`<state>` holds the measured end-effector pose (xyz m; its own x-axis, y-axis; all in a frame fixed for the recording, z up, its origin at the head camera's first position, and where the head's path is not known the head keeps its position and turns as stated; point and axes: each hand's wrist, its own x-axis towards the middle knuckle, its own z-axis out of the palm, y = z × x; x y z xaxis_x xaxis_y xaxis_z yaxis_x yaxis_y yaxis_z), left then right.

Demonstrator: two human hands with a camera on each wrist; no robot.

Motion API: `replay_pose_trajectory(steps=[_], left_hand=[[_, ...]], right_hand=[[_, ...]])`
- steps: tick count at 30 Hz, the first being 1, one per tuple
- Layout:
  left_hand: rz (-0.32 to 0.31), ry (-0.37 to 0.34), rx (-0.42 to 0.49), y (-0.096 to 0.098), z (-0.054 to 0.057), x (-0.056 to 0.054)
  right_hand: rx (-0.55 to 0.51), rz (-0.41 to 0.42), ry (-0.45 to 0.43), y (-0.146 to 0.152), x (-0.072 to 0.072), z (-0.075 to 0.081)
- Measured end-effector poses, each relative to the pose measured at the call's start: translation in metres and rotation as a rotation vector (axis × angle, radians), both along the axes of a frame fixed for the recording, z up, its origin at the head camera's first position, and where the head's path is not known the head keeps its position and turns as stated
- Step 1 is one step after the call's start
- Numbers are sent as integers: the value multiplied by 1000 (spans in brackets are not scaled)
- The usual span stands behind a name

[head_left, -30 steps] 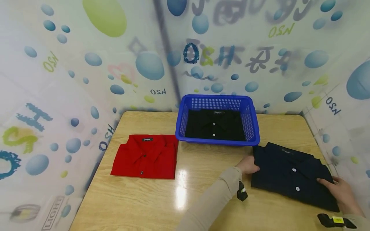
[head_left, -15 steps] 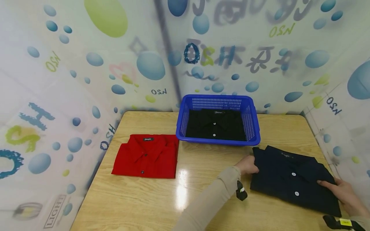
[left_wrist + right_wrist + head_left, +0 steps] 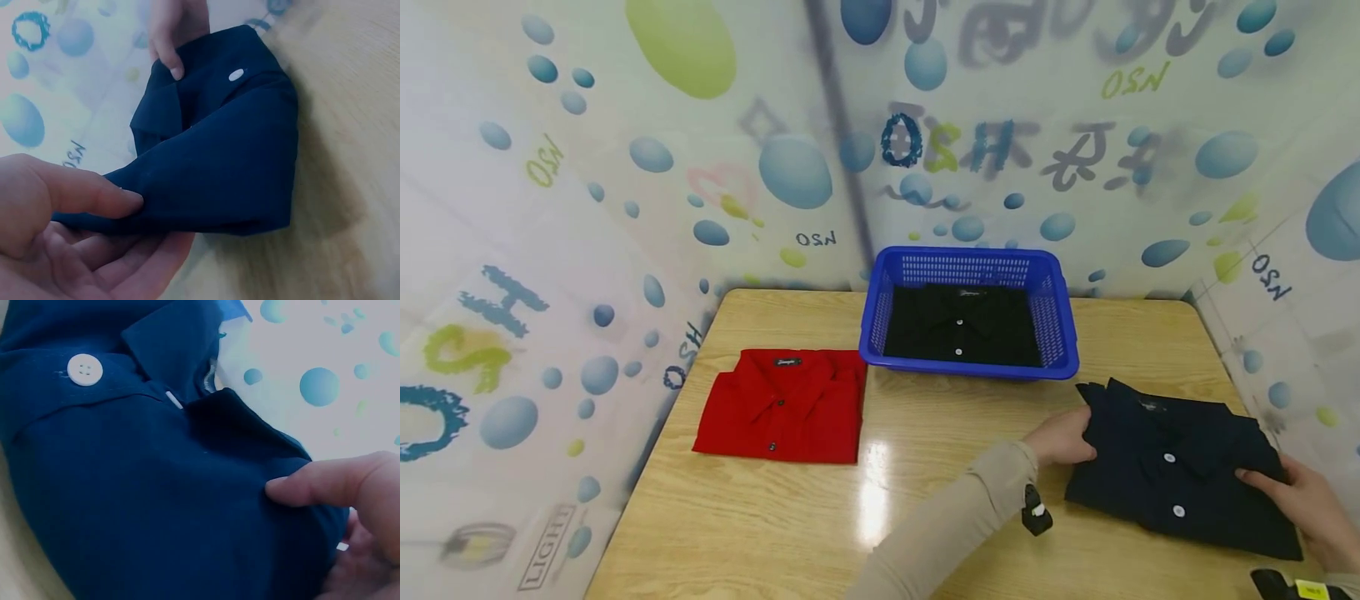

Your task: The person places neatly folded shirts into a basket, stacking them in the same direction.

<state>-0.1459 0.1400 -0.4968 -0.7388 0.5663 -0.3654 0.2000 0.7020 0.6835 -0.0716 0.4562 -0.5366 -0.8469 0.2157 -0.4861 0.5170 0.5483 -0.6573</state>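
Observation:
A folded navy shirt (image 3: pixel 1195 475) with white buttons is held between both hands at the right of the table. My left hand (image 3: pixel 1062 437) pinches its left edge, thumb on top and fingers beneath, as the left wrist view shows with the cloth (image 3: pixel 219 169) bending between the hands. At the opposite edge my right hand (image 3: pixel 1311 504) grips the shirt (image 3: pixel 169 500), its thumb (image 3: pixel 300 484) lying on the upper face and its other fingers partly hidden under it. The shirt looks lifted off the wood in the left wrist view.
A blue plastic basket (image 3: pixel 973 369) stands at the back of the table (image 3: pixel 760 533), with a folded black shirt (image 3: pixel 925 329) inside. A folded red shirt (image 3: pixel 808 425) lies to the left. Patterned sheeting (image 3: pixel 790 108) hangs behind and at both sides.
Both hands and the navy shirt have shifted slightly right. The shirt now bends more at its left side. Red shirt and basket have stayed in place, apart from a slight view shift.

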Motion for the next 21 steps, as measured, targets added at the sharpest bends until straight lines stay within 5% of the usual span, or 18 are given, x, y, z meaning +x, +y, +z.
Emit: replay_pose_trajectory(steps=[8, 13, 21], left_hand=[[-36, 138, -19, -3, 20, -3], [-25, 196, 14, -6, 31, -4], [-35, 294, 56, -21, 43, -15]], right_hand=[[88, -74, 252, 7, -11, -7], [56, -116, 376, 11, -19, -6], [36, -127, 426, -2, -31, 9]])
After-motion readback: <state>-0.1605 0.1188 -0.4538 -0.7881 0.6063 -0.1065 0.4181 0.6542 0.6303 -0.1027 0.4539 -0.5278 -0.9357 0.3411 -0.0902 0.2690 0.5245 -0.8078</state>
